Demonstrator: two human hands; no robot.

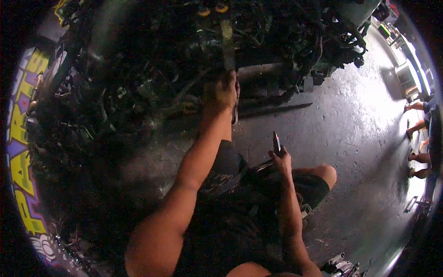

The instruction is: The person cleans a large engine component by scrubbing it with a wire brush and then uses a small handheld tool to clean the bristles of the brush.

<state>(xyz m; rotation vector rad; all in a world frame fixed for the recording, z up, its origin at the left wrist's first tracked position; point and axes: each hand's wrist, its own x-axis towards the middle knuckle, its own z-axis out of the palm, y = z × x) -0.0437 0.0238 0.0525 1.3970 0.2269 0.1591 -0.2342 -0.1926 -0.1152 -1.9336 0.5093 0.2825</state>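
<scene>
My left arm stretches forward, and my left hand is closed at the lower edge of a dark mass of machine parts and wiring. A pale, flat strip runs upward from its fingertips. Shadow hides what the fingers grip. Lower and to the right, above my bent leg, my right hand is closed around a slim, pointed tool with a dark tip and a pale band. Its exact kind is too small to make out. The tool points up, away from the machine parts.
Grey concrete floor stretches to the right, with a long dark bar lying below the parts. Legs of other people show at the far right. A yellow-lettered banner stands on the left. Metal parts lie at the bottom right.
</scene>
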